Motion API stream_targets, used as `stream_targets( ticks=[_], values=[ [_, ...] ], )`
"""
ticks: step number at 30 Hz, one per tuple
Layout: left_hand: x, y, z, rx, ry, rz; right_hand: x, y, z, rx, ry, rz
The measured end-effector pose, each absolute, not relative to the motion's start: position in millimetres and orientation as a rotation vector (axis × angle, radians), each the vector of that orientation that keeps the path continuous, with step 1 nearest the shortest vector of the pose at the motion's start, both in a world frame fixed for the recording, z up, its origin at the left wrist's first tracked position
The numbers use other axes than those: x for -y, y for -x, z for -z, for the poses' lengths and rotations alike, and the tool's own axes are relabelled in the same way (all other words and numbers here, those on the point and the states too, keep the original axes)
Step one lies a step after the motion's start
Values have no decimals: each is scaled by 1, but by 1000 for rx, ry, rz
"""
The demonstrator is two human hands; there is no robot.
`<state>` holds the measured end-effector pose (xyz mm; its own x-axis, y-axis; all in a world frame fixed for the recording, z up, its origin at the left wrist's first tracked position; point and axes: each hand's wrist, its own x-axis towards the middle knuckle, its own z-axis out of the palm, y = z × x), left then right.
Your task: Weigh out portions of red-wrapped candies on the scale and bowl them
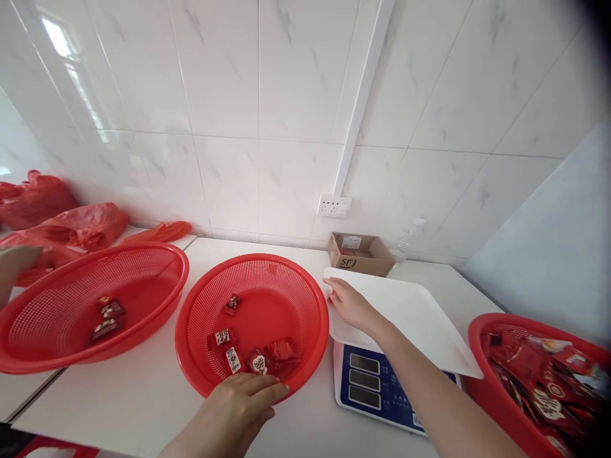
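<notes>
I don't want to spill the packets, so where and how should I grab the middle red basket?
Probably hold the middle red basket by its near-left and near-right rim, coming from the near side and hooking under the edge. The round rim flares outward, while the left red basket and the white tray crowd its sides. Packets lie inside, so keep it level.

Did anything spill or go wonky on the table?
Nothing stands out. The middle basket stands upright with packets inside, and the white tray sits on the scale.
</notes>
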<state>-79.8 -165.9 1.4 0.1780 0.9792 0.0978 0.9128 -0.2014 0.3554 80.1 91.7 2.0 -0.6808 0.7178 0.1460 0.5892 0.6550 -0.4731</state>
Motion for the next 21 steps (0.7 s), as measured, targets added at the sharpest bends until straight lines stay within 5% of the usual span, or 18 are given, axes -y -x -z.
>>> stream_targets(
  ticks=[9,15,21],
  values=[
    [175,92,-4,-1780,-2225,-475,-89,-112,8,2432,1156,-560],
    [176,100,7,-1755,-2332,-562,-45,-95,-30,2292,711,-1062],
    [168,110,25,-1777,-2443,-616,-8,-128,-36,2465,719,-868]
  ],
)
